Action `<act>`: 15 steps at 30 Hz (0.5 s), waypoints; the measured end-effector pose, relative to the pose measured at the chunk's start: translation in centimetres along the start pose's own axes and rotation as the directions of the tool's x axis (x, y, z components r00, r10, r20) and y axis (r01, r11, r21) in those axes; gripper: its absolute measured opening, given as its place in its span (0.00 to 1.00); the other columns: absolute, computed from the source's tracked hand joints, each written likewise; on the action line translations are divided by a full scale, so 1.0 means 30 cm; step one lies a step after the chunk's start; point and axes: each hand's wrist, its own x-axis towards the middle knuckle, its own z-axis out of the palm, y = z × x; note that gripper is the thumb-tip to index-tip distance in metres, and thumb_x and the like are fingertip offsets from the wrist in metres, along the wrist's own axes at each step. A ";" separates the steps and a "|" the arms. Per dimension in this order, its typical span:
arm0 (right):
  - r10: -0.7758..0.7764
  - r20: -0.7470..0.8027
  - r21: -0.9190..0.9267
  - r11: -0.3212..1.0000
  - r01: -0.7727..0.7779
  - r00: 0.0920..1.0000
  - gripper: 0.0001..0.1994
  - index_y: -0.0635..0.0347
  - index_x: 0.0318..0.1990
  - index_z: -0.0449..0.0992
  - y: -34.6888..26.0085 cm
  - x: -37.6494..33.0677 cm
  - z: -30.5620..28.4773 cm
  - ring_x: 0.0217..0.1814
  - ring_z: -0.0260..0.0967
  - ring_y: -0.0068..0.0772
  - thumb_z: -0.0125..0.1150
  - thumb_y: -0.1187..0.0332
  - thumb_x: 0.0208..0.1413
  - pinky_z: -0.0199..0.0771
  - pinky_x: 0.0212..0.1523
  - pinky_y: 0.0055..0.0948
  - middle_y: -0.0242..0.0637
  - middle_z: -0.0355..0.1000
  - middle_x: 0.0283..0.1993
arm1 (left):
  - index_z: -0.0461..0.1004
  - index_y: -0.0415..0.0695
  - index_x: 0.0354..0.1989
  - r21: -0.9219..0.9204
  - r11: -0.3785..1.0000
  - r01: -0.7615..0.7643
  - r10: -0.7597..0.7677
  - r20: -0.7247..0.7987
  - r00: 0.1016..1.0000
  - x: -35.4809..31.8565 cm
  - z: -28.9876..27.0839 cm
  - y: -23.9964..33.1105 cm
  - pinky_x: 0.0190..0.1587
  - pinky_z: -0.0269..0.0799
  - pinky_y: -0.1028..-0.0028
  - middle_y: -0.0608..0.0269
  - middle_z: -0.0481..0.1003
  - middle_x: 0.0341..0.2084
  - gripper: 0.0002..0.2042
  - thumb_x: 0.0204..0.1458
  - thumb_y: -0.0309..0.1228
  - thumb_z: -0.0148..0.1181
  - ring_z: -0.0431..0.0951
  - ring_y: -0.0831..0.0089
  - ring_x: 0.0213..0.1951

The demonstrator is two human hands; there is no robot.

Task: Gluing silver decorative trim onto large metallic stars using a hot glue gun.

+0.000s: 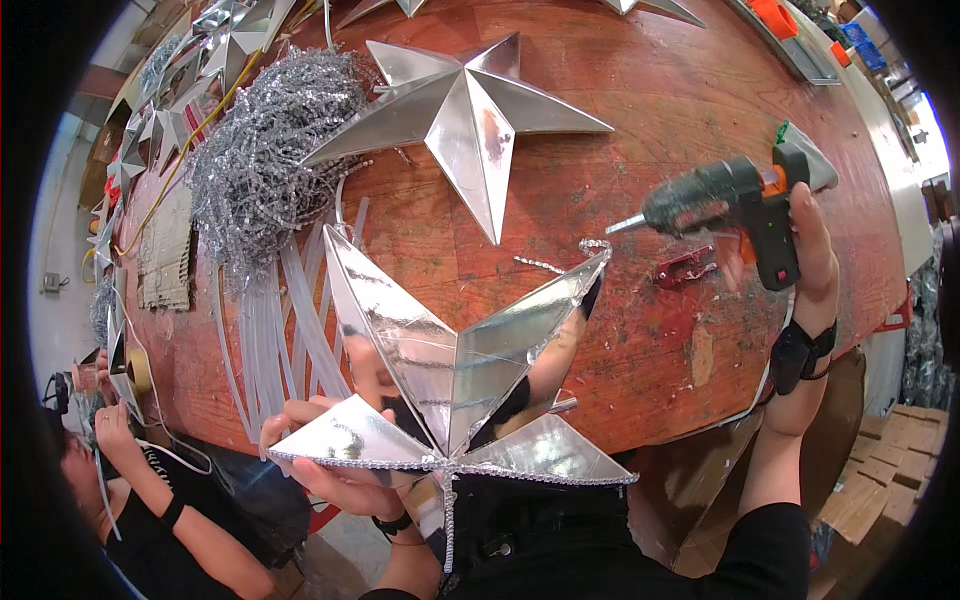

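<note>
My left hand (345, 489) grips a shiny silver star (405, 350) by its left point, fingers wrapped round the edge, close in front of me. Thin silver beaded trim (370, 464) runs along the star's near edges, and one length hangs down from its centre. Another bit of trim curls loose at the far right tip. Out to the right, my right hand (815, 250) is closed round the handle of a dark green hot glue gun (705, 203). Its metal nozzle points left toward that tip, apart from it.
Another silver star (480, 115) lies on the worn red-brown table (640, 370). Left of it sits a heap of silver tinsel garland (280, 150) above clear glue sticks (300, 330). A red clip-like tool (685, 267) rests below the gun. At lower left, a co-worker (165, 500) sits.
</note>
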 end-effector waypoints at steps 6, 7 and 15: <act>-0.035 -0.238 -0.661 0.738 -0.135 0.971 0.23 0.69 0.43 0.68 0.005 0.086 -0.003 0.30 0.69 0.29 0.53 0.52 0.57 0.68 0.34 0.25 0.37 0.71 0.26 | 0.52 0.39 0.51 0.026 0.998 -0.063 0.061 0.052 0.997 0.014 -0.039 -0.002 0.25 0.68 0.71 0.54 0.62 0.28 0.23 0.57 0.46 0.35 0.67 0.67 0.26; -0.159 -0.288 -0.768 0.627 -0.129 0.944 0.22 0.65 0.50 0.69 -0.004 0.093 0.027 0.43 0.68 0.34 0.62 0.60 0.51 0.67 0.46 0.30 0.37 0.71 0.38 | 0.52 0.39 0.51 0.018 0.998 -0.063 0.062 0.048 0.997 0.013 -0.041 0.003 0.25 0.68 0.71 0.54 0.62 0.28 0.23 0.57 0.46 0.35 0.67 0.67 0.26; -0.450 0.068 -0.997 0.005 0.079 0.891 0.28 0.60 0.58 0.61 0.008 0.100 0.124 0.49 0.63 0.38 0.62 0.70 0.47 0.64 0.50 0.32 0.39 0.66 0.46 | 0.44 0.29 0.60 0.141 0.990 -0.025 0.004 0.147 0.989 0.022 -0.044 0.022 0.26 0.69 0.72 0.53 0.66 0.27 0.33 0.58 0.49 0.36 0.72 0.68 0.23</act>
